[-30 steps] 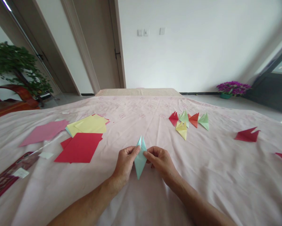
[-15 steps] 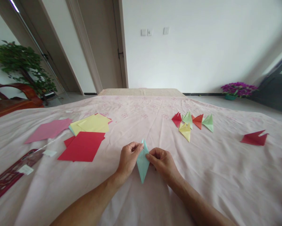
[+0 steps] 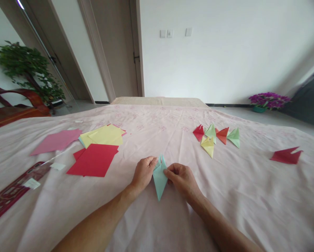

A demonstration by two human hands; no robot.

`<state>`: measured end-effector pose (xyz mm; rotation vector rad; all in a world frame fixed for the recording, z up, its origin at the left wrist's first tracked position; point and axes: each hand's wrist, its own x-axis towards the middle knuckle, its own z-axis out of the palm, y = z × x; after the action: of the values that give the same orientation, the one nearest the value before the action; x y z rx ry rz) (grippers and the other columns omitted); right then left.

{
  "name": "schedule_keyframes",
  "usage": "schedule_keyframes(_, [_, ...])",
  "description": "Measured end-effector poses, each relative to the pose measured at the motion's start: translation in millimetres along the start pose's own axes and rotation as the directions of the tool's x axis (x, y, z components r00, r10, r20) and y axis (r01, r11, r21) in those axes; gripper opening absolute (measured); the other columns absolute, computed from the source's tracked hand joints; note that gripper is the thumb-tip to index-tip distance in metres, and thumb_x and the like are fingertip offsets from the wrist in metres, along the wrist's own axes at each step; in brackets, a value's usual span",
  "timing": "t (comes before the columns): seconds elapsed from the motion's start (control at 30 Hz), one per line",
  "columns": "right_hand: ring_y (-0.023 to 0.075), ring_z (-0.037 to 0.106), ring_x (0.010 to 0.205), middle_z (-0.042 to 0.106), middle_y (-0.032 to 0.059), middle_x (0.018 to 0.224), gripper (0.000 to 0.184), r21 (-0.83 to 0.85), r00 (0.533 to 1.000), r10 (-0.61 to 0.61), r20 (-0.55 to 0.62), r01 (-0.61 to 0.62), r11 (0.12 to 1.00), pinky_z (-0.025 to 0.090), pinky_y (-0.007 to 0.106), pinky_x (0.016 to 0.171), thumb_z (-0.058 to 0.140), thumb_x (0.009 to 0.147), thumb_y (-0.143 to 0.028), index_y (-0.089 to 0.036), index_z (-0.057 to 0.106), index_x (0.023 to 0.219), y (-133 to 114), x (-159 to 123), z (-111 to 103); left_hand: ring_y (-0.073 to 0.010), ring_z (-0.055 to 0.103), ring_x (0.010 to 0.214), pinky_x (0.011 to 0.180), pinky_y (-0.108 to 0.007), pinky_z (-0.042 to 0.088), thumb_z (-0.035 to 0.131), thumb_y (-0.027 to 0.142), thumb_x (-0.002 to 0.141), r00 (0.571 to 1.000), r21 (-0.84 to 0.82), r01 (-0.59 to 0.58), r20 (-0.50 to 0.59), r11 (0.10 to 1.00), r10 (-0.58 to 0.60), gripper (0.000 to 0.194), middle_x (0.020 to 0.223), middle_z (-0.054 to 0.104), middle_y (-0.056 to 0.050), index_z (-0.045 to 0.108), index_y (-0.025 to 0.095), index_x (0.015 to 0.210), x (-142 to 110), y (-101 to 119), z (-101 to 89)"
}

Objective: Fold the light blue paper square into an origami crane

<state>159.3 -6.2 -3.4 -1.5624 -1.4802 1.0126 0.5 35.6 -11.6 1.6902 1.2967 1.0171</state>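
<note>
A light blue folded paper [image 3: 160, 180], shaped like a narrow kite with its long point toward me, is held between both hands just above the cloth. My left hand [image 3: 144, 172] pinches its upper left edge between thumb and fingers. On the right edge, the thumb of my right hand [image 3: 182, 176] presses on the front, with the fingers curled behind. At the top the paper parts into two narrow points with a gap between them. The hidden fingertips behind the paper cannot be made out.
Red sheets [image 3: 95, 159], yellow sheets [image 3: 104, 135] and pink sheets [image 3: 56, 141] lie at the left, beside a dark red patterned package [image 3: 14, 190]. Several small folded papers [image 3: 222, 135] sit to the right, with a larger red folded paper [image 3: 286, 155] beyond them. Pink cloth [image 3: 146, 224] covers the surface.
The paper's top points have spread apart, and my left hand has shifted slightly outward with the left one. My right hand keeps its pinch. The view has moved slightly.
</note>
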Motion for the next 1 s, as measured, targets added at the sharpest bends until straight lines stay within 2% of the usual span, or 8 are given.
schedule_keyframes(0.13, [0.0125,0.053,0.049,0.062,-0.0007,0.054,0.02,-0.018,1.0,0.014,-0.006,-0.014,1.0,0.034,0.022,0.046,0.057,0.078,-0.034,-0.019,0.063,0.066,1.8,0.8,1.3,-0.0121,0.044,0.057,0.053,-0.022,0.029,0.045,0.048,0.088,0.999,0.101,-0.035,0.01,0.994,0.034,0.039,0.059,0.049,0.004,0.059,0.017,0.067,-0.3,3.2,-1.4])
schedule_keyframes(0.3, [0.0139,0.056,0.052,0.065,-0.0002,0.057,0.018,-0.154,0.999,-0.03,-0.032,0.025,0.988,0.032,0.023,0.049,0.058,0.078,-0.033,-0.02,0.065,0.067,0.3,2.3,1.4,-0.0134,0.049,0.056,0.054,-0.023,0.029,0.052,0.041,0.085,0.999,0.219,-0.045,0.021,0.975,0.041,0.033,0.057,0.056,0.002,0.062,0.019,0.063,0.9,1.8,-2.9])
schedule_keyframes(0.47, [0.016,0.059,0.06,0.068,0.0007,0.065,0.015,-0.325,0.995,-0.09,-0.041,0.072,0.943,0.033,0.025,0.054,0.06,0.078,-0.03,-0.022,0.065,0.067,-7.3,2.7,-0.7,-0.0176,0.061,0.075,0.064,-0.024,0.037,0.061,0.03,0.081,0.999,0.29,-0.036,0.014,0.956,0.033,0.012,0.081,0.071,-0.002,0.07,0.024,0.083,-0.1,1.0,-3.5])
schedule_keyframes(0.63, [0.0161,0.06,0.063,0.068,0.0015,0.069,0.016,-0.478,0.99,-0.141,-0.008,0.12,0.87,0.032,0.025,0.056,0.056,0.083,-0.027,-0.022,0.063,0.069,-11.6,0.0,-1.5,-0.0185,0.061,0.085,0.072,-0.026,0.041,0.063,0.024,0.081,0.997,0.417,-0.072,0.026,0.906,0.067,0.016,0.088,0.07,-0.002,0.068,0.026,0.095,-2.4,1.9,-3.0])
schedule_keyframes(0.73, [0.0159,0.06,0.063,0.068,0.0023,0.07,0.016,-0.526,0.988,-0.153,0.014,0.138,0.839,0.031,0.025,0.056,0.055,0.085,-0.026,-0.021,0.062,0.071,-12.8,-1.6,-0.9,-0.0189,0.06,0.089,0.077,-0.028,0.044,0.065,0.021,0.08,0.992,0.484,-0.11,-0.004,0.868,0.127,0.027,0.091,0.067,-0.002,0.061,0.024,0.106,-3.8,0.5,-3.1])
schedule_keyframes(0.87, [0.0155,0.06,0.068,0.066,0.0022,0.079,0.004,-0.581,0.988,-0.156,0.01,0.133,0.803,0.033,0.025,0.058,0.058,0.084,-0.024,-0.021,0.06,0.082,-11.6,-4.5,0.7,-0.0196,0.058,0.102,0.089,-0.033,0.046,0.063,0.018,0.082,0.961,0.549,-0.237,0.013,0.802,0.276,0.027,0.106,0.063,-0.004,0.06,0.024,0.108,-4.6,-1.8,-4.6])
schedule_keyframes(1.0, [0.0175,0.06,0.084,0.062,0.0031,0.097,0.015,-0.664,0.965,-0.26,-0.02,0.182,0.726,0.038,0.025,0.064,0.06,0.086,-0.025,-0.023,0.059,0.101,-9.1,-8.4,1.3,-0.0225,0.05,0.122,0.106,-0.042,0.037,0.055,0.014,0.088,0.891,0.547,-0.435,0.148,0.716,0.429,0.025,0.123,0.061,-0.006,0.065,0.023,0.109,-2.9,-5.4,-4.1])
